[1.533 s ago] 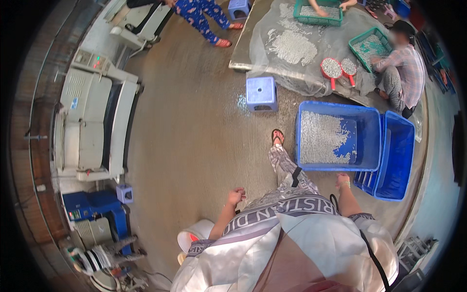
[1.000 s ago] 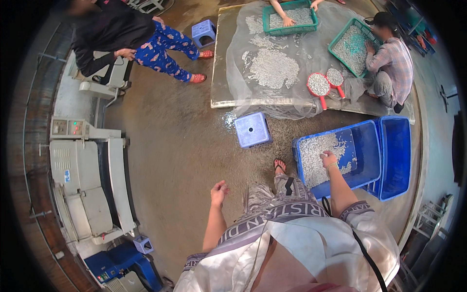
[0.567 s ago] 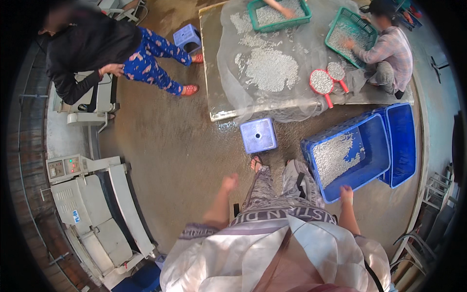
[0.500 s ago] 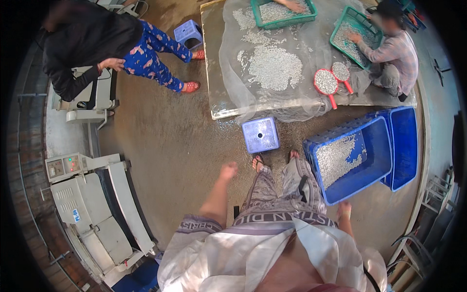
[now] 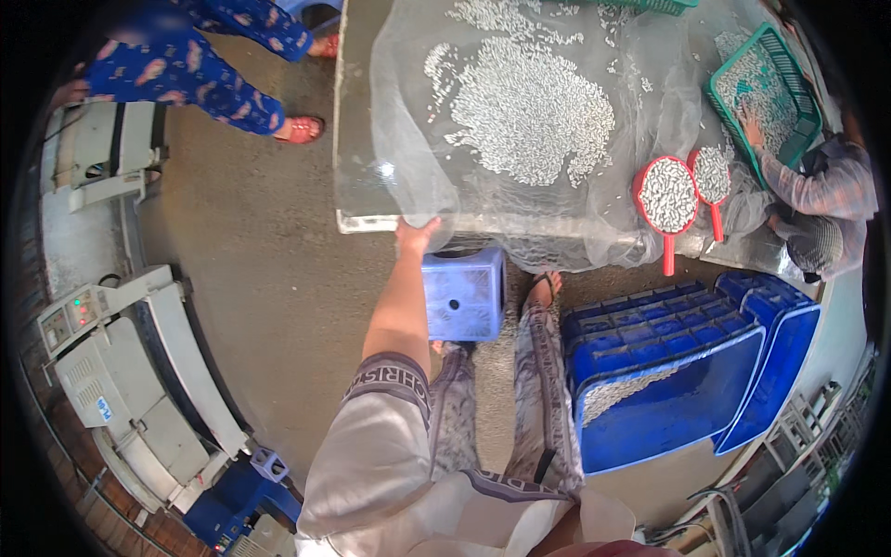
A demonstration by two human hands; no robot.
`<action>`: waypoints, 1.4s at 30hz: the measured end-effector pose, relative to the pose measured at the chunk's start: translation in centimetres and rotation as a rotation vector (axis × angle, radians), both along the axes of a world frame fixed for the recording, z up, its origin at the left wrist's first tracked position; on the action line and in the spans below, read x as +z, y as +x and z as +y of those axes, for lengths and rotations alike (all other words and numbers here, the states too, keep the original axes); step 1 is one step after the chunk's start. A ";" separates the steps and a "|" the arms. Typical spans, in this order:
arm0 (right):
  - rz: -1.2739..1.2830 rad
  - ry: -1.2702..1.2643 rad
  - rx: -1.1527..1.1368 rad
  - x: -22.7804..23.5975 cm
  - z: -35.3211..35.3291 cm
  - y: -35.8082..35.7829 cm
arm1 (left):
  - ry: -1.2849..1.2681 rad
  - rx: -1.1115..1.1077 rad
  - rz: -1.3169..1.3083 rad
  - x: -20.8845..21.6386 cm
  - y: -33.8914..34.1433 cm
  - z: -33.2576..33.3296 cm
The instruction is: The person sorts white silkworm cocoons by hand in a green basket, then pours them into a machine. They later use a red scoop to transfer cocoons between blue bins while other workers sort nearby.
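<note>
Left hand point(image 5: 416, 234) grips the tabletop point(image 5: 357, 139) edge — fingers curled over it, blue stool point(image 5: 462, 293) just below; right hand hidden.

The left arm rose from the lower middle of the frame toward the centre, nearly straight, bare from a short pale sleeve at the upper arm. The left hand point(image 5: 417, 235) sat just above centre with its back to the camera, its fingers point(image 5: 428, 225) curled forward over an edge so their tips were hidden. The right hand and forearm did not show. Both legs, in patterned trousers, stretched up the middle.
</note>
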State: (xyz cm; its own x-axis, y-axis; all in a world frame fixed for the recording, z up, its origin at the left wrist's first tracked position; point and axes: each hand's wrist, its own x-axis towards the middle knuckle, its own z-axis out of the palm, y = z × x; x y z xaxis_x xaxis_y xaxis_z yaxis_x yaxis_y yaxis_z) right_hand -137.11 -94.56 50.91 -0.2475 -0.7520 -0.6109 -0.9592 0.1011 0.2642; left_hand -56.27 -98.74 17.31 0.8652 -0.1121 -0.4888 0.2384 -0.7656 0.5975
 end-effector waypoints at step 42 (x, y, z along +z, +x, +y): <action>-0.128 0.262 -0.627 -4.6 4.8 8.5 | -0.725 -0.071 0.404 39.8 8.4 -34.7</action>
